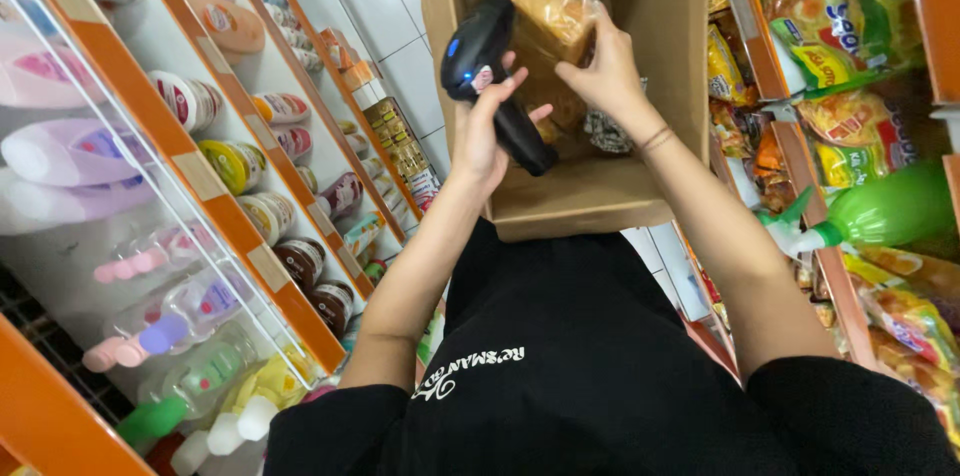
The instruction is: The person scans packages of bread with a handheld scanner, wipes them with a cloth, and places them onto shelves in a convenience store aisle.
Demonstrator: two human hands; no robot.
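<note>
Left hand (487, 126): fingers curled round the grip of a black handheld scanner (487, 71), its head turned toward the packet just to the right.
Right hand (605, 71): fingers wrapped about the side of a clear bag of bread (548, 16), holding it upright over the open box; thumb and fingertips press the wrapper.
Bag of bread: between the two hands and a little above them, touching the scanner's head or just beside it; I cannot tell which.
Cardboard box (590, 191): under and beyond both hands, flaps open, resting against the person's front; a dark patterned packet (608, 131) lies inside, below the right hand.
Shelf on the left (215, 196): orange-edged, with bottles and jars, well apart from the left hand.
Shelf on the right (790, 151): snack packets and a green spray bottle (880, 216), near the right forearm.
Progress, as I judge it: the bag is lifted and brought to the scanner, so scanning looks in hand; whether it has registered cannot be seen. The packet in the box is untouched.
</note>
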